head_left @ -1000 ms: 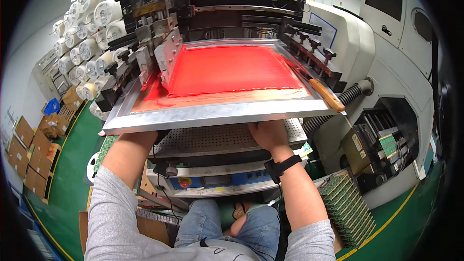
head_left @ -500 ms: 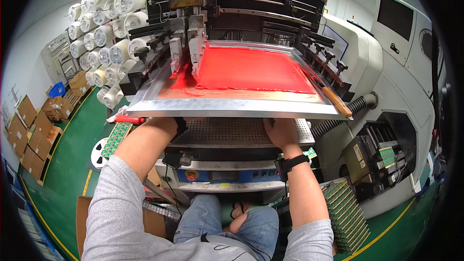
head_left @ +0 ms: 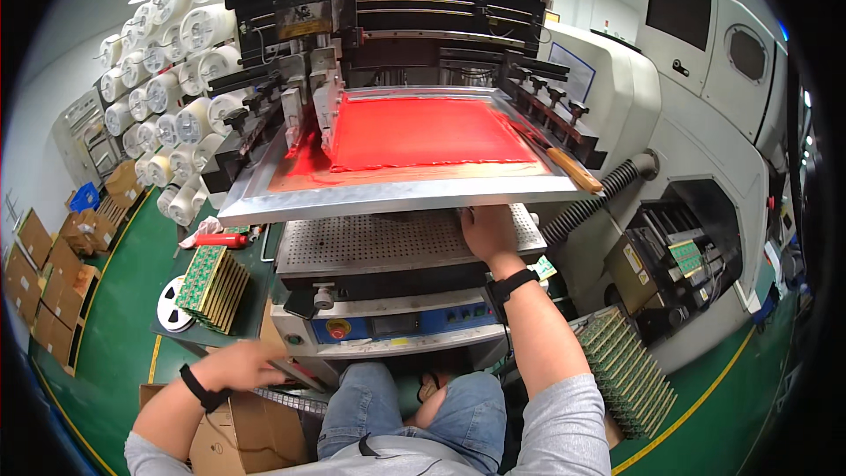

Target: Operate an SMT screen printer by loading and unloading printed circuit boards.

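Your left hand (head_left: 236, 365) has moved from under the screen-printing frame (head_left: 397, 194) toward the cardboard box (head_left: 282, 427), leaving only your right hand (head_left: 487, 231) beneath the frame's front edge, above the perforated platen (head_left: 361, 242); I can't tell either grip.

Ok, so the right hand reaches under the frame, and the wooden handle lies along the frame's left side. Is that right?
Not quite: the head view shows the wooden handle along the frame's right side. The right hand does reach under the frame.
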The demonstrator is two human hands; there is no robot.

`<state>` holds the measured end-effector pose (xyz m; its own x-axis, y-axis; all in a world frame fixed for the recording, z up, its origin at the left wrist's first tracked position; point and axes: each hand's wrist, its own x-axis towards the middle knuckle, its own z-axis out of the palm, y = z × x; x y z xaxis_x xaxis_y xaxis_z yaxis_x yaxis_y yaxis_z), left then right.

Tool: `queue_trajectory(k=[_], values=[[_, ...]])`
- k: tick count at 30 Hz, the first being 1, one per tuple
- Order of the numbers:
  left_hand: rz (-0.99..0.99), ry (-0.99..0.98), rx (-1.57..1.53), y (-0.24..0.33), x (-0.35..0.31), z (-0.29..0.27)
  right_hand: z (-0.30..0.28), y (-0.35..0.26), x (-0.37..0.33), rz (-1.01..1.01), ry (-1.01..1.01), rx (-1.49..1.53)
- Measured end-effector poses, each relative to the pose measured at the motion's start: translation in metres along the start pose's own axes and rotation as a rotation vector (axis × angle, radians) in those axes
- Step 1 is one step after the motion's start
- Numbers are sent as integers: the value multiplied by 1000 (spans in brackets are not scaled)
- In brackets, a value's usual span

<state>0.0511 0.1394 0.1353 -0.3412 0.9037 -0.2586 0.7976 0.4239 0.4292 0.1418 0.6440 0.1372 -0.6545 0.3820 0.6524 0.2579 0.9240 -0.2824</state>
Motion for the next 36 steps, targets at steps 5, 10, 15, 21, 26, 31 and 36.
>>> queue_trajectory(k=[5,10,15,21,26,31,36], values=[[-114,-238,200,-115,-71,98,-25,-11,-25,-142,271,114],[-123,-208,382,-123,-76,105,-38,20,-135,288,397,360],[-42,-120,274,-128,-55,97,9,130,-272,1315,275,1008],[7,-24,238,-145,-53,108,58,174,-309,1270,246,765],[-10,65,198,-158,-54,123,107,160,-281,1047,56,490],[-12,97,184,-154,-57,123,107,127,-274,883,-79,-48],[0,96,151,-139,-59,110,54,122,-276,790,-293,27]])
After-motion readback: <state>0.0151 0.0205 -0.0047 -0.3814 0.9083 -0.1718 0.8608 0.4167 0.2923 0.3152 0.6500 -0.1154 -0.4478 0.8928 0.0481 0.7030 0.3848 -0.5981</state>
